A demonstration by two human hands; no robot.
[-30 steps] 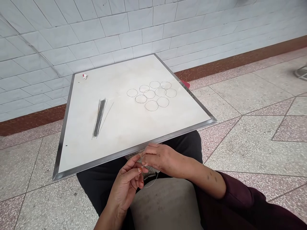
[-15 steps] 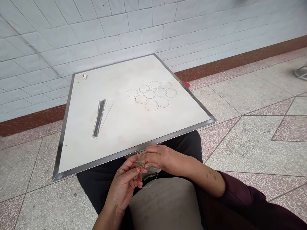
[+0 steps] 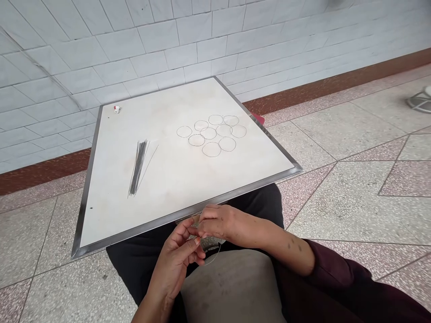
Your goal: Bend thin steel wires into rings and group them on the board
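My left hand (image 3: 180, 249) and my right hand (image 3: 218, 223) meet above my lap, just in front of the table's near edge. Between them is a thin wire (image 3: 215, 258), bent in a curve that hangs below the fingers. Thumb and fingers of the left hand pinch it. The right hand's fingertips close on the wire right beside the left thumb; the exact point of contact is hidden by the fingers. On the table, several thin wire rings (image 3: 211, 156) lie grouped at the right, some overlapping. A bundle of straight wires (image 3: 137, 168) lies at the left.
The white table (image 3: 161, 188) has a grey metal rim and stands against a tiled wall (image 3: 188, 56). A small white and red object (image 3: 117, 109) sits at its far left corner. A single wire (image 3: 148, 166) lies beside the bundle. At the far right a round metal base (image 3: 419, 102) stands on the floor.
My fingers have drawn closer together, and the wire end that showed between them is now covered. The hanging curve looks smaller. The view has shifted slightly.
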